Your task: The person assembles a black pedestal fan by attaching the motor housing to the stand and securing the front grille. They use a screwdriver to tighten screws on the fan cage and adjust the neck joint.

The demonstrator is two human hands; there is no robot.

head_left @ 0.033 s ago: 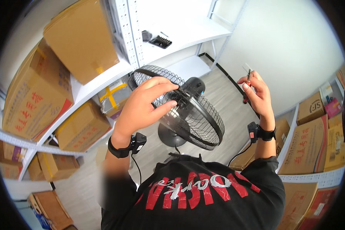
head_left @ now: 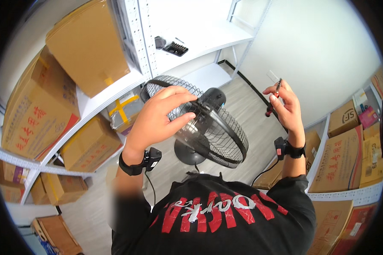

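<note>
the black fan [head_left: 208,127] stands on the floor between the shelves, nothing shifted. the left hand [head_left: 157,117] keeps its fingers spread on the grille; the right hand [head_left: 285,104] still pinches a small screwdriver [head_left: 273,100] clear.

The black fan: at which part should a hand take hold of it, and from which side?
Probably at the motor housing behind the wire grille of the black fan, coming from the rear. The housing is solid and compact, while the grille is thin wire that could bend. The left hand already rests there, fingers over the back; the right hand holds a small tool.
</note>
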